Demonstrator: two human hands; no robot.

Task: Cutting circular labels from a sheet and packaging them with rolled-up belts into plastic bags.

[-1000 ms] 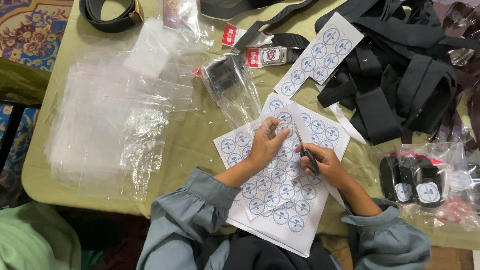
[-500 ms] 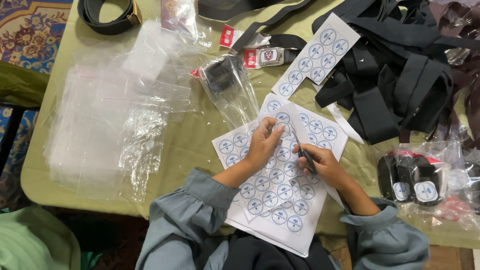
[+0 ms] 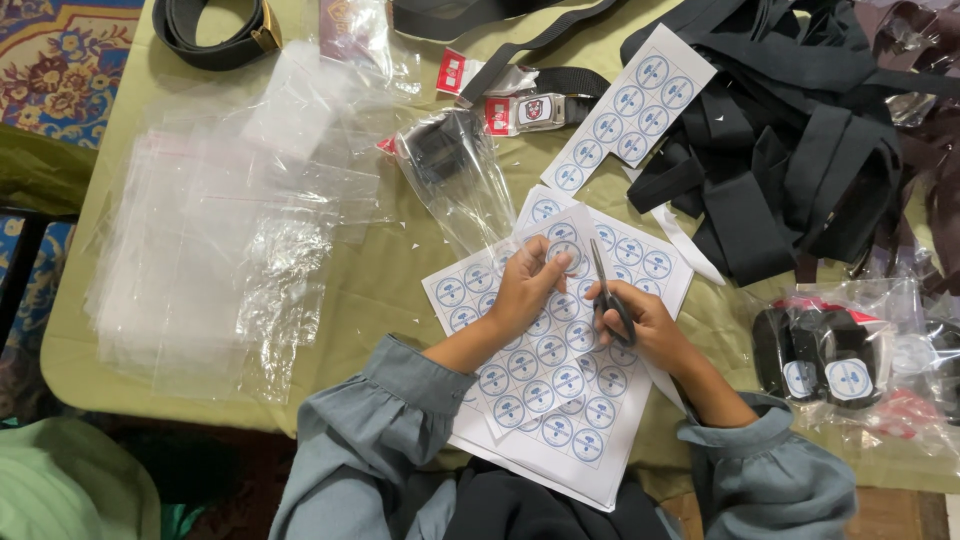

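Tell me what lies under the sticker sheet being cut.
Under the top sticker sheet lie more white sheets of round blue stickers, resting on the green tablecloth. How many sheets are stacked is hidden by the top sheet and both hands.

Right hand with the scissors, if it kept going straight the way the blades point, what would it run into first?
Probably the label sheet pinched by the left hand: the scissors in the right hand point up the table, tips already at its top edge.

Under our grips lies a white sticker sheet (image 3: 545, 390) patterned with rows of blue-and-white circles. Our scissors (image 3: 610, 295) are dark grey, our sleeves (image 3: 385, 430) grey-blue. The counter (image 3: 370, 270) is olive green; beyond the right grip lie black straps (image 3: 790, 160), and a floral rug (image 3: 60, 60) far left.
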